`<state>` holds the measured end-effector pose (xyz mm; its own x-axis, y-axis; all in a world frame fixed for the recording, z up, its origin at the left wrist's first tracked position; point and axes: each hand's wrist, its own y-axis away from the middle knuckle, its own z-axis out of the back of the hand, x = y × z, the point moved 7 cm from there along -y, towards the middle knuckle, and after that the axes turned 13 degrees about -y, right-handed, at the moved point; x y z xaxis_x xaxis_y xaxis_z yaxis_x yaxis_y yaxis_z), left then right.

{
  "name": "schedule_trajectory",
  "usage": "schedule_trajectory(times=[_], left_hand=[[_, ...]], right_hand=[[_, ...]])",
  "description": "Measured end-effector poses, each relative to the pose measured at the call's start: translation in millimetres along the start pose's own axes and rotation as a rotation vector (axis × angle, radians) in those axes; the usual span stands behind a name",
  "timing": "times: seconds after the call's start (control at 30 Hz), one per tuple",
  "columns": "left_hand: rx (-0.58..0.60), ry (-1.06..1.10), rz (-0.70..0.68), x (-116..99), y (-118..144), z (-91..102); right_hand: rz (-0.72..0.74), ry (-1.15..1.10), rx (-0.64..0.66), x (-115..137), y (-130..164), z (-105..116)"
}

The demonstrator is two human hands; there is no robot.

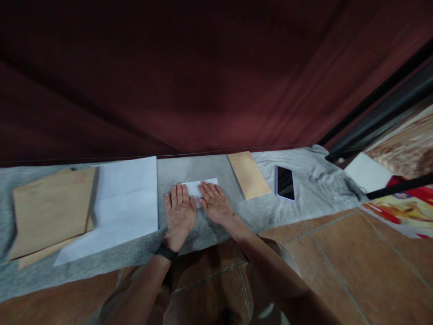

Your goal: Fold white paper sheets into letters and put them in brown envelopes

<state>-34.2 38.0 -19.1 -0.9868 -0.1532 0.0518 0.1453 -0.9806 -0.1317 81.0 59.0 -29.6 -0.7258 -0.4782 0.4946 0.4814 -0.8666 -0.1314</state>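
Observation:
A small folded white paper [193, 189] lies on the grey cloth [203, 167] in front of me. My left hand [180, 212] rests flat over its left end, fingers stretched out, and a dark band circles that wrist. Across its right part lies my right hand [214, 201], also flat with the fingers extended. Both palms hide much of the paper. Just right of my right hand is a tan envelope [249, 175], lying apart from it. Large white sheets [130, 198] lie to the left of my left hand.
Brown envelopes [54, 203] are stacked at the far left, partly over the white sheets. A phone [285, 183] lies right of the tan envelope. Dark red fabric [216, 90] hangs behind the cloth. Black bars and a colourful printed box [406, 210] stand at the right, beside floor tiles [338, 253].

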Motion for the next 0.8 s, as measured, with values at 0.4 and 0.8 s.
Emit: schedule_trajectory(times=[0.4,0.8], left_hand=[[0.017,0.060,-0.197,-26.2,-4.8,-9.3],[-0.021,0.012,-0.123,0.7,1.0,-14.2]], right_hand=[[-0.065,0.032,0.010,-9.8,2.2,6.1],[-0.134,0.097,-0.076,-42.9,15.3,21.8]])
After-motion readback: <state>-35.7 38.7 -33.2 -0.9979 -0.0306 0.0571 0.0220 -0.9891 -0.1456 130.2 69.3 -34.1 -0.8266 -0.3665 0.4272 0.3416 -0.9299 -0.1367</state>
